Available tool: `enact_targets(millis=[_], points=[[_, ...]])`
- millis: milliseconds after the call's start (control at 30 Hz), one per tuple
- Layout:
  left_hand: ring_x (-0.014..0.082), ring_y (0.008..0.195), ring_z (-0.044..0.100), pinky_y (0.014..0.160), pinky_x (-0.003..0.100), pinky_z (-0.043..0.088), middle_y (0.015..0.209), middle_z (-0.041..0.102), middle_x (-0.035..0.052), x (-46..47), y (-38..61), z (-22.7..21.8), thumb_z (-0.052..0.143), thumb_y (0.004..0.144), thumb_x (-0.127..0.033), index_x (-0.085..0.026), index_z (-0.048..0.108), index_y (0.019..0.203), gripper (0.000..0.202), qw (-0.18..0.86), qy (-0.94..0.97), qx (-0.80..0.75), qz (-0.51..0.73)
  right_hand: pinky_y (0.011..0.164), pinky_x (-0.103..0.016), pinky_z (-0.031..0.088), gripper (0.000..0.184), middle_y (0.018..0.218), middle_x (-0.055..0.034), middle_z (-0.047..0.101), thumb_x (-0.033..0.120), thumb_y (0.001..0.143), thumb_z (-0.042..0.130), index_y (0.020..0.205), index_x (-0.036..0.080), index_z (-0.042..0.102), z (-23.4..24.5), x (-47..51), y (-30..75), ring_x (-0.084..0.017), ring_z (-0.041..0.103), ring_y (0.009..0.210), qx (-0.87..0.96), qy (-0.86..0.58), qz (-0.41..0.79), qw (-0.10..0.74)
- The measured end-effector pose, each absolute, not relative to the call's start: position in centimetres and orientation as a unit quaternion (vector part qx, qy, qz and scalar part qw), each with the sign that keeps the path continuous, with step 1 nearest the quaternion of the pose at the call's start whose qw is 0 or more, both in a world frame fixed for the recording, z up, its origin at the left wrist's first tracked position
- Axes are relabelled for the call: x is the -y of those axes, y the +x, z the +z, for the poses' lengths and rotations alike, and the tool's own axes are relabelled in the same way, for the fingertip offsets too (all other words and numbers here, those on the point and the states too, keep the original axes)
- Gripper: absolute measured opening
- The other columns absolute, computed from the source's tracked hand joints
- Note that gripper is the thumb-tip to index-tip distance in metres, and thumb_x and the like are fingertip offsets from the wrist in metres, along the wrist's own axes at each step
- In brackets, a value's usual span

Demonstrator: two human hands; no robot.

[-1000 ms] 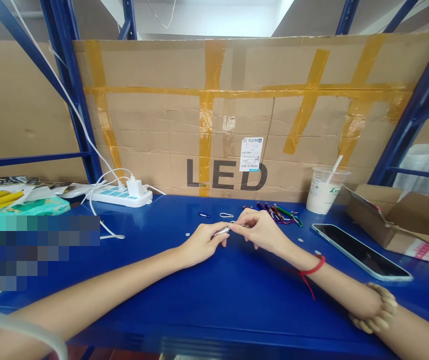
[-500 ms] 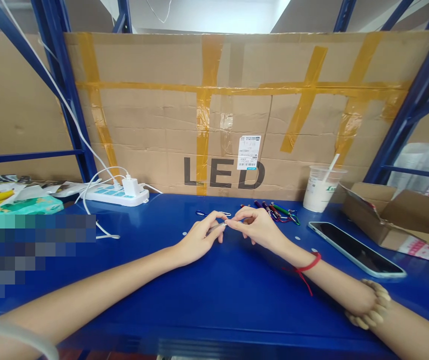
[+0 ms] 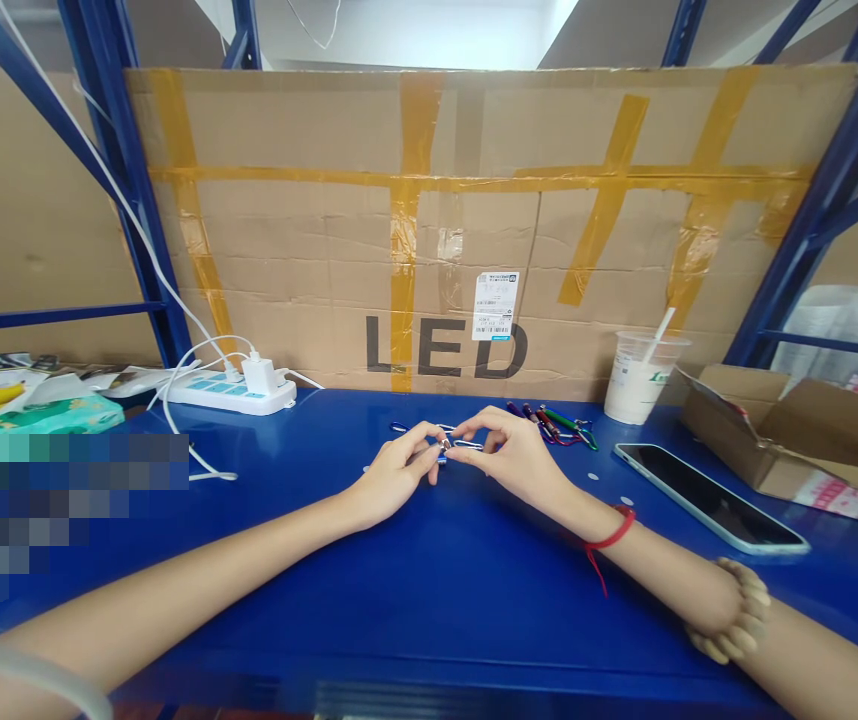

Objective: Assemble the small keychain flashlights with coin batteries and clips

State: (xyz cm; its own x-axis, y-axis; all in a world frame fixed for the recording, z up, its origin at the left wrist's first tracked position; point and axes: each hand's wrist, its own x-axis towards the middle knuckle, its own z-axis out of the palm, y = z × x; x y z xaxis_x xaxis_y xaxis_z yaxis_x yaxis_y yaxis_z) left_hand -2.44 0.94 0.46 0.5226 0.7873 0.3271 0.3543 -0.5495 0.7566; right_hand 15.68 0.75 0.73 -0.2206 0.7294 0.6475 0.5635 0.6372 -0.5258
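My left hand [image 3: 391, 478] and my right hand [image 3: 511, 455] meet above the middle of the blue table, fingertips almost touching. Between them is a small silver and blue metal piece [image 3: 442, 459], pinched by the thumb and fingers of both hands. A thin silver loop [image 3: 468, 445] shows beneath the right fingers; whether it belongs to that piece I cannot tell. Just behind the hands lies a slim piece with a blue end [image 3: 397, 427], partly hidden. Several slender red, green and blue metal pieces [image 3: 555, 422] are heaped behind my right hand.
On the right are a phone [image 3: 710, 497], a plastic cup with a straw [image 3: 635, 380] and an open cardboard box [image 3: 796, 440]. A white power strip [image 3: 230, 390] with cables stands at the back left. A large cardboard sheet [image 3: 286, 260] closes off the back.
The fingers have shifted slightly, and the small piece's blue part and the silver loop now show between and under them. The camera view has moved a little.
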Motion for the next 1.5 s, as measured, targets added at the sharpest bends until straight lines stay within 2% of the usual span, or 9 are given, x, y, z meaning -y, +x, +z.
enact_targets(millis=[100, 233, 533, 700, 1133, 1367, 1500], points=[[0.0129, 0.066, 0.048, 0.069, 0.026, 0.037, 0.061, 0.052, -0.0041, -0.92, -2.52, 0.51, 0.035, 0.089, -0.031, -0.019, 0.047, 0.099, 0.02, 0.324, 0.809, -0.356, 0.337, 0.047, -0.022, 0.043, 0.029, 0.081, -0.0048, 0.062, 0.043, 0.071, 0.066, 0.086, 0.018, 0.069, 0.9, -0.59, 15.78, -0.005, 0.045, 0.046, 0.792, -0.396, 0.058, 0.462], [0.0124, 0.063, 0.047, 0.069, 0.026, 0.037, 0.059, 0.05, -0.0042, -1.06, -2.56, 0.34, 0.034, 0.089, -0.031, -0.018, 0.05, 0.1, 0.023, 0.347, 0.809, -0.335, 0.336, 0.051, -0.023, 0.043, 0.023, 0.081, -0.0046, 0.061, 0.039, 0.076, 0.063, 0.085, 0.02, 0.071, 0.94, -0.45, 15.78, -0.007, 0.046, 0.051, 0.811, -0.374, 0.056, 0.447], [0.0123, 0.06, 0.045, 0.067, 0.026, 0.035, 0.057, 0.047, -0.0041, -1.17, -2.64, -0.01, 0.034, 0.088, -0.031, -0.014, 0.05, 0.101, 0.026, 0.385, 0.802, -0.31, 0.336, 0.045, -0.022, 0.042, 0.021, 0.079, -0.0022, 0.058, 0.037, 0.075, 0.064, 0.084, 0.019, 0.072, 0.66, -1.01, 16.07, -0.005, 0.046, 0.046, 0.811, -0.364, 0.138, 0.438], [0.0126, 0.06, 0.046, 0.067, 0.026, 0.035, 0.057, 0.048, -0.0034, -1.03, -2.55, 0.11, 0.034, 0.088, -0.03, -0.014, 0.051, 0.098, 0.026, 0.354, 0.817, -0.312, 0.33, 0.043, -0.022, 0.042, 0.02, 0.078, -0.0014, 0.058, 0.037, 0.074, 0.065, 0.082, 0.02, 0.072, 0.59, -1.05, 16.16, -0.004, 0.047, 0.043, 0.806, -0.369, 0.153, 0.437], [0.0106, 0.06, 0.047, 0.063, 0.022, 0.036, 0.062, 0.05, -0.0041, -0.72, -2.5, 0.49, 0.032, 0.09, -0.028, -0.017, 0.05, 0.083, 0.022, 0.266, 0.848, -0.329, 0.319, 0.046, -0.022, 0.038, 0.025, 0.069, -0.0031, 0.062, 0.043, 0.067, 0.069, 0.065, 0.019, 0.072, 0.73, -0.98, 15.88, -0.009, 0.047, 0.051, 0.769, -0.435, 0.071, 0.463], [0.0103, 0.06, 0.048, 0.062, 0.022, 0.036, 0.062, 0.05, -0.0039, -0.75, -2.55, 0.34, 0.032, 0.09, -0.027, -0.017, 0.051, 0.082, 0.023, 0.247, 0.857, -0.327, 0.312, 0.039, -0.021, 0.037, 0.025, 0.069, -0.0025, 0.06, 0.041, 0.066, 0.069, 0.065, 0.017, 0.072, 0.99, -0.68, 15.72, -0.006, 0.046, 0.043, 0.76, -0.447, 0.149, 0.448], [0.0099, 0.058, 0.047, 0.059, 0.022, 0.035, 0.063, 0.051, -0.0041, -0.75, -2.51, 0.21, 0.033, 0.09, -0.028, -0.018, 0.052, 0.091, 0.022, 0.239, 0.852, -0.34, 0.318, 0.037, -0.022, 0.037, 0.027, 0.07, -0.0025, 0.059, 0.043, 0.066, 0.068, 0.067, 0.015, 0.071, 1.04, -0.65, 15.64, -0.005, 0.046, 0.038, 0.748, -0.448, 0.196, 0.448]])
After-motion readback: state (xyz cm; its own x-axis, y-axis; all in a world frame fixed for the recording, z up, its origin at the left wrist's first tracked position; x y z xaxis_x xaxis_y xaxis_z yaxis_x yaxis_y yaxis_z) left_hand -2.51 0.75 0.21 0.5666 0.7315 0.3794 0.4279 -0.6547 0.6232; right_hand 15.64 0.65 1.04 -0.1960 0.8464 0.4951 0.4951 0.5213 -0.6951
